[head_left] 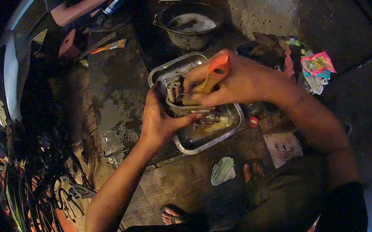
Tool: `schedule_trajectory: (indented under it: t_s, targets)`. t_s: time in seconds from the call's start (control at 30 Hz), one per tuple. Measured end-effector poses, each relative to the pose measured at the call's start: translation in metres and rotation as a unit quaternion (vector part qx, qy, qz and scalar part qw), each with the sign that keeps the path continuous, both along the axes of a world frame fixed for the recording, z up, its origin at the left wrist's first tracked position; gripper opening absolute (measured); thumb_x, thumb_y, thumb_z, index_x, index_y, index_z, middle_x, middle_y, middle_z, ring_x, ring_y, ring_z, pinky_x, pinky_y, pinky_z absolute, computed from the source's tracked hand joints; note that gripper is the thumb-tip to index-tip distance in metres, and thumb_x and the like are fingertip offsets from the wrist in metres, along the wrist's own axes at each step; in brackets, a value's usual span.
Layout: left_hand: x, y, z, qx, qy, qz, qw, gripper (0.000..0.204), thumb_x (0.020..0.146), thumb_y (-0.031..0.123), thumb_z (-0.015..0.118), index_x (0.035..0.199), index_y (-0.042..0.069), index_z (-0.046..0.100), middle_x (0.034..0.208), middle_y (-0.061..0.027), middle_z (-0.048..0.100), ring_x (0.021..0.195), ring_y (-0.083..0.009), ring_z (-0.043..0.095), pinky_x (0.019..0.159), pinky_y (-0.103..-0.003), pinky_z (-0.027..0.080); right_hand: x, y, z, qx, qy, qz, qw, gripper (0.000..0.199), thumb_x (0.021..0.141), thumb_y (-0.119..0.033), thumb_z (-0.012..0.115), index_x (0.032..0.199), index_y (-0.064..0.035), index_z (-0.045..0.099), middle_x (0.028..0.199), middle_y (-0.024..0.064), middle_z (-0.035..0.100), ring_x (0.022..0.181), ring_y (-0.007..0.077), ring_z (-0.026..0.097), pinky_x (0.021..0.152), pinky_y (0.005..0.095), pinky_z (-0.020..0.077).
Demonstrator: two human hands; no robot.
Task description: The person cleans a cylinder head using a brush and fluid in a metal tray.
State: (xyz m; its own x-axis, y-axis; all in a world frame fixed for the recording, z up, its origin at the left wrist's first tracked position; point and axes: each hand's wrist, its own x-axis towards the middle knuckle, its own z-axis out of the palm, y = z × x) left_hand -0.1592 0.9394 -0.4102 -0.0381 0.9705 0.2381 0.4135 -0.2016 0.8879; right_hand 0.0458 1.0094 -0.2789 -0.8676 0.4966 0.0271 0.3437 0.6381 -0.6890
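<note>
My right hand [240, 77] is closed round a paintbrush [211, 80] with a yellowish handle whose red-orange end has a hole. Its bristles are hidden behind my fingers, low over a metal tray [152, 76]. Beside those fingers, a grey metal part [174, 90] with holes in its top stands in this tray. My left hand [157, 123] grips the tray's near left corner, thumb along the near rim and fingers up the left side. A second metal tray [189, 152], holding shallow yellowish liquid and small pieces, sits partly under the first.
Beyond the trays stands a dark basin [173, 34] with foamy liquid. Another paintbrush [110, 46] lies on a dark board [116, 91] at left. Across, a co-worker's arm [81, 9] reaches near a can [114, 4]. Cables [32, 198] crowd the left; wrappers [317, 65] lie right.
</note>
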Motion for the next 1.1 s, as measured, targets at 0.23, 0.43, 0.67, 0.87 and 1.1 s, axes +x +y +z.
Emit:
schedule_trajectory:
  t_s: [0.23, 0.43, 0.67, 0.87, 1.1]
  targets:
    - [0.005, 0.000, 0.014, -0.029, -0.030, -0.021, 0.999, 0.115, 0.048, 0.034, 0.094, 0.131, -0.012, 0.030, 0.123, -0.0223, 0.052, 0.114, -0.0280, 0.053, 0.099, -0.037, 0.043, 0.004, 0.015, 0.004, 0.060, -0.027, 0.051, 0.997, 0.025, 0.077, -0.021, 0.069, 0.096, -0.0056, 0.066, 0.083, 0.0108, 0.067, 0.075, 0.0230, 0.065, 0.068, 0.0338, 0.0508]
    - [0.004, 0.000, 0.015, -0.015, 0.001, -0.031, 0.999, 0.114, 0.048, 0.032, 0.094, 0.131, -0.011, 0.030, 0.122, -0.0221, 0.052, 0.114, -0.0284, 0.053, 0.099, -0.037, 0.043, -0.017, 0.008, -0.026, 0.076, 0.112, -0.011, 0.991, 0.028, 0.078, -0.028, 0.068, 0.095, -0.0058, 0.066, 0.084, 0.0130, 0.068, 0.077, 0.0264, 0.066, 0.070, 0.0366, 0.0508]
    - [0.010, -0.006, 0.019, -0.010, 0.061, -0.010, 0.998, 0.115, 0.048, 0.027, 0.094, 0.134, -0.010, 0.028, 0.126, -0.0218, 0.050, 0.115, -0.0285, 0.052, 0.101, -0.037, 0.042, 0.009, 0.026, -0.008, -0.068, -0.040, 0.042, 0.996, 0.034, 0.084, -0.034, 0.066, 0.102, -0.0057, 0.066, 0.098, 0.0089, 0.068, 0.091, 0.0188, 0.064, 0.080, 0.0320, 0.0488]
    - [-0.002, -0.003, 0.012, -0.017, 0.027, -0.030, 0.999, 0.112, 0.050, 0.023, 0.093, 0.135, -0.007, 0.027, 0.124, -0.0212, 0.051, 0.114, -0.0274, 0.053, 0.099, -0.038, 0.044, -0.002, -0.002, -0.012, 0.012, 0.121, 0.030, 0.992, 0.034, 0.082, -0.032, 0.069, 0.102, -0.0047, 0.067, 0.096, 0.0103, 0.069, 0.092, 0.0211, 0.065, 0.083, 0.0323, 0.0492]
    - [0.010, -0.007, 0.025, -0.043, -0.037, -0.018, 0.998, 0.113, 0.049, 0.022, 0.094, 0.135, -0.008, 0.027, 0.127, -0.0208, 0.050, 0.116, -0.0272, 0.051, 0.101, -0.037, 0.041, 0.033, 0.016, 0.007, -0.039, 0.093, -0.092, 0.991, 0.026, 0.081, -0.026, 0.070, 0.100, -0.0076, 0.066, 0.083, 0.0098, 0.068, 0.071, 0.0220, 0.065, 0.069, 0.0348, 0.0526]
